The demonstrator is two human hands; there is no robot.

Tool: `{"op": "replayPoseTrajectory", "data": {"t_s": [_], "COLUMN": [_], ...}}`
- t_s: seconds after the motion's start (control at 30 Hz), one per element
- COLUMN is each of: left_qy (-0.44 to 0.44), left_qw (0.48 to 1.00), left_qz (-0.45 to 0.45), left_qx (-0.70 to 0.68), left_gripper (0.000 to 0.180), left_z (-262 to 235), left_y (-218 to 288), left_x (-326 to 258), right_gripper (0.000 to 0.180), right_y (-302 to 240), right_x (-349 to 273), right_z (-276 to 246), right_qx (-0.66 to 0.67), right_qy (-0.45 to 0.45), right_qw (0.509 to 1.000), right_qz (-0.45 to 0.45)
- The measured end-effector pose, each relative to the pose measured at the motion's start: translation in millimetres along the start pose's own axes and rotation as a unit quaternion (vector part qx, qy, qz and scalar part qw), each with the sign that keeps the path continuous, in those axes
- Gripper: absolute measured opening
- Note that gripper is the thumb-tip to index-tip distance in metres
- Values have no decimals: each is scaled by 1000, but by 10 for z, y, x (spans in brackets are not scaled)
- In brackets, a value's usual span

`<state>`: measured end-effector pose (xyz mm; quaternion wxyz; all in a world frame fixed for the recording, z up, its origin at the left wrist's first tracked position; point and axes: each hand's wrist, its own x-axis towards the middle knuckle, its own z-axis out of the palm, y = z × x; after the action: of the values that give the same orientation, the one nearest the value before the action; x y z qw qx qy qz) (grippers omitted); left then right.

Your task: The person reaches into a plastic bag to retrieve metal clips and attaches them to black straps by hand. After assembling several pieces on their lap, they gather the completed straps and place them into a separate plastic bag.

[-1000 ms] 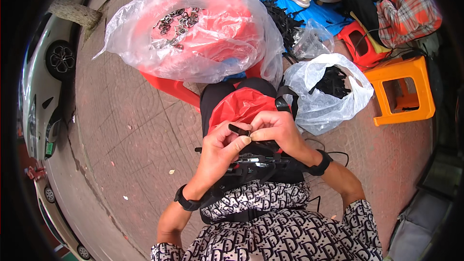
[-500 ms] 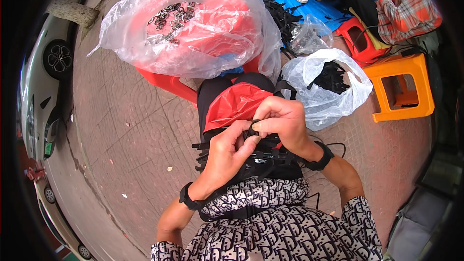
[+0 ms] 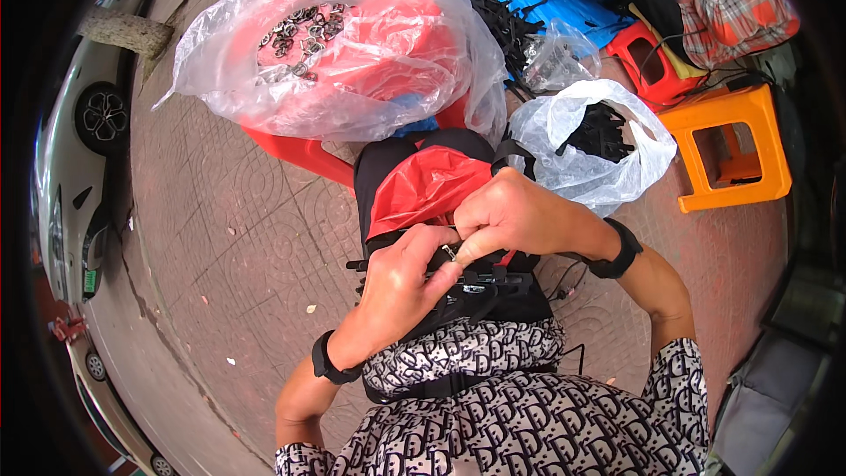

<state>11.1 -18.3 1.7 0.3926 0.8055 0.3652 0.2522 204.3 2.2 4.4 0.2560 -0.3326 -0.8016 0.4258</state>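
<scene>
Over my lap my two hands meet, fingertips pinched together. My left hand is closed on a small silvery metal buckle, only part of which shows between thumb and index finger. My right hand pinches at the same spot from the other side, its fingers closed and covering most of what they grip; a piece of black strap seems to be there, mostly hidden. Below the hands, black straps and dark shiny pieces lie across my lap, and a red plastic sheet covers my thighs.
Ahead stands a red stool under a clear plastic bag with several small metal buckles. To the right are a white bag of black straps, an orange stool and a seated person. Parked cars line the left.
My right hand has turned, its wrist swinging outward and its knuckles rolling over. The metal of the buckle now shows between my fingers, where a black loop showed before.
</scene>
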Motion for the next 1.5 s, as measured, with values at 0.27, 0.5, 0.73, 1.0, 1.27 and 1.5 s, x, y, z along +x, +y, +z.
{"op": "replayPoseTrajectory", "data": {"t_s": [0.27, 0.5, 0.73, 1.0, 1.27, 1.5], "left_qy": [-68, -41, -41, -18, 51, 4], "left_qw": [987, 997, 984, 946, 981, 937], "left_qz": [-72, 56, 35, -37, -19, -71], "left_qx": [-124, -27, -172, -322, -187, -341], "left_gripper": [26, 25, 27, 21, 21, 19], "left_z": [-76, -71, -86, 64, 19, 7], "left_y": [81, -8, 21, -72, -17, -55], "left_x": [-36, -2, -5, -51, 120, 98], "right_gripper": [17, 22, 16, 11, 17, 12], "right_y": [88, -14, 6, 146, 159, 89], "right_x": [-201, -69, -149, -168, -142, -169], "right_z": [227, 91, 302, 480, 269, 348], "right_qx": [427, 209, 412, 514, 227, 386], "right_qy": [4, -35, 44, 116, 162, 189], "right_qw": [890, 970, 909, 850, 960, 902], "right_qz": [162, 118, 55, 16, -16, -43]}}
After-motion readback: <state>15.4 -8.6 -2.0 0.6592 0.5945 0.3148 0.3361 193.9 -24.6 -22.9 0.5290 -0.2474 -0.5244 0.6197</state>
